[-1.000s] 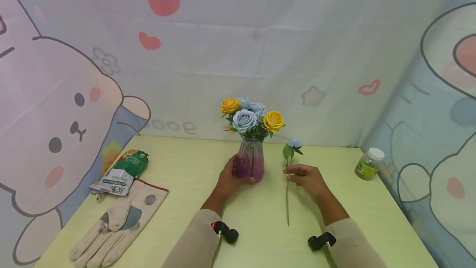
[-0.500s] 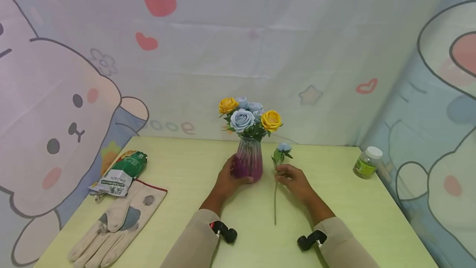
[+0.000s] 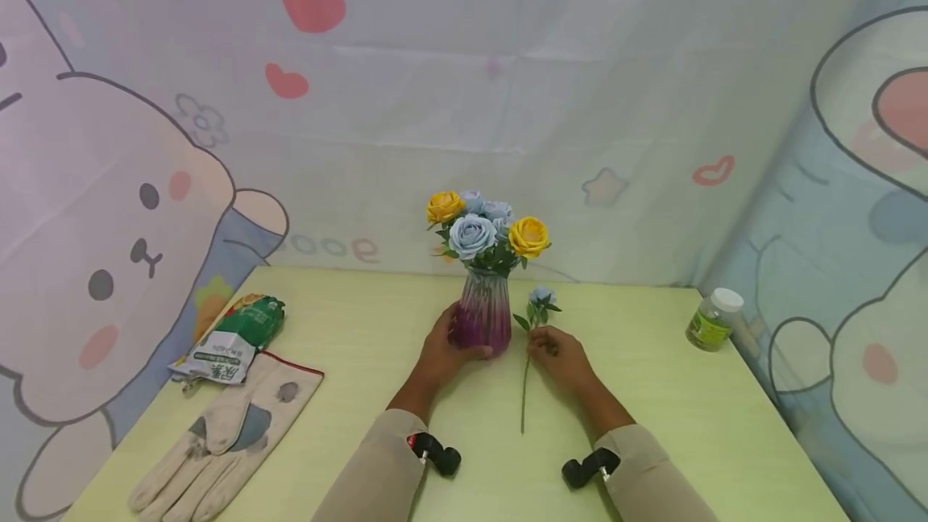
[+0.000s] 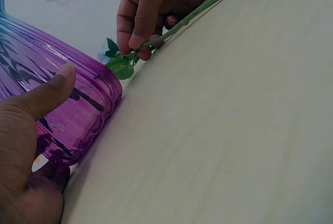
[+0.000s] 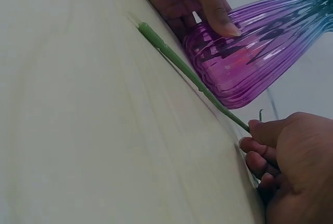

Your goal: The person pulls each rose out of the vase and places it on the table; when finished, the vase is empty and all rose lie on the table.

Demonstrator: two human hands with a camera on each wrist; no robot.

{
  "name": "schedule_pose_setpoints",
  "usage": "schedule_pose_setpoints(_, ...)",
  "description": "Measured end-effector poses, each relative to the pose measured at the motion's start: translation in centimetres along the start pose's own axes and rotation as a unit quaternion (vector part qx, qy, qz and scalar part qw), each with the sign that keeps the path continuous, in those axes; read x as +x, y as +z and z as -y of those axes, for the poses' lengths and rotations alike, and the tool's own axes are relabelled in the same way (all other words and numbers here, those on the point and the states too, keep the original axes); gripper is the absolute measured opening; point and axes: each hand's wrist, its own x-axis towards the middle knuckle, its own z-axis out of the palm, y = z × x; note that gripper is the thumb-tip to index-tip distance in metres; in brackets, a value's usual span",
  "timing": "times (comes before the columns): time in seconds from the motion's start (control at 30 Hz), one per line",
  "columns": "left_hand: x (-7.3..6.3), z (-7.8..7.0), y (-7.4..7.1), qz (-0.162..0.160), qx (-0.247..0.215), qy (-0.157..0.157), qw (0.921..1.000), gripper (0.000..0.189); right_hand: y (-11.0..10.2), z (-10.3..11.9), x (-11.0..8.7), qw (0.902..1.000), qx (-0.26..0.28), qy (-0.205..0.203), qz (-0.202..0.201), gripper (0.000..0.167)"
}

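Observation:
A ribbed glass vase [image 3: 484, 316], purple at the base and clear toward the neck, stands upright with blue roses [image 3: 473, 236] and yellow roses [image 3: 529, 237] in it. My left hand [image 3: 444, 353] grips its lower part from the left, thumb across the front; in the left wrist view the thumb lies on the purple glass [image 4: 83, 104]. Just right of the vase, my right hand [image 3: 564, 357] pinches a single blue rose [image 3: 541, 296] by its stem below the leaves. The right wrist view shows the green stem [image 5: 177, 60] running from the fingertips past the vase's base.
At the left of the table [image 3: 391, 304] lie a pale work glove [image 3: 232, 433] and a green and white packet [image 3: 235, 337]. A small jar with a white lid [image 3: 715, 319] stands near the right edge. A cartoon-printed cloth [image 3: 435, 103] hangs behind.
My right hand has moved left with the single blue rose, bringing it close beside the vase, and the bloom sits slightly lower. The left hand keeps its grip on the vase.

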Motion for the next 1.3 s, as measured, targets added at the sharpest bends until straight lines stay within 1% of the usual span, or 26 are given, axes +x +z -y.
schedule_pose_setpoints(0.07, -0.1, 0.0, -0.1, 0.0, 0.0, -0.001, 1.0, 0.112, 0.1, 0.1, -0.1, 0.9999, -0.01, -0.001, -0.004, 0.023)
schedule_pose_setpoints(0.37, -0.2, -0.1, 0.0, 0.001, -0.002, 0.002, 1.0, 0.11, 0.6, 0.3, -0.8, 0.9993, -0.01, 0.019, -0.03, 0.025)
schedule_pose_setpoints(0.57, -0.3, 0.2, -0.1, 0.004, 0.005, 0.0, 1.0, 0.11, 0.8, 0.2, -0.9, 0.9991, 0.003, 0.021, -0.036, 0.025)
schedule_pose_setpoints(0.67, -0.2, 0.2, -0.2, 0.002, 0.013, 0.003, 0.9999, 0.11, 0.8, 0.1, -0.6, 0.9988, 0.015, 0.029, -0.037, 0.023)
schedule_pose_setpoints(0.77, -0.2, 0.1, -0.3, -0.002, 0.011, 0.003, 0.9999, 0.109, 0.6, 0.4, -0.2, 0.9979, 0.031, 0.036, -0.044, 0.02)
schedule_pose_setpoints(0.83, -0.2, 0.0, -0.3, -0.002, 0.007, 0.001, 1.0, 0.109, 0.3, 0.9, -0.1, 0.9969, 0.037, 0.04, -0.056, 0.017)
schedule_pose_setpoints(0.93, -0.3, -0.2, -0.2, 0.0, 0.001, -0.002, 1.0, 0.109, -0.1, 2.1, 0.1, 0.9951, 0.043, 0.033, -0.083, 0.016)
schedule_pose_setpoints(1.03, -0.4, -0.3, -0.1, 0.001, -0.001, -0.004, 1.0, 0.109, -0.6, 3.4, 0.3, 0.9932, 0.045, 0.013, -0.107, 0.016)
schedule_pose_setpoints(1.13, -0.4, -0.4, -0.1, 0.001, 0.0, -0.006, 1.0, 0.11, -0.8, 4.5, 0.6, 0.9912, 0.054, -0.006, -0.121, 0.018)
schedule_pose_setpoints(1.23, -0.4, -0.5, 0.0, 0.001, 0.001, -0.013, 0.9999, 0.11, -1.1, 5.8, 1.1, 0.9875, 0.091, -0.019, -0.127, 0.022)
schedule_pose_setpoints(1.3, -0.3, -0.4, -0.1, 0.001, 0.002, -0.015, 0.9999, 0.11, -1.3, 6.8, 1.5, 0.9828, 0.125, -0.029, -0.133, 0.024)
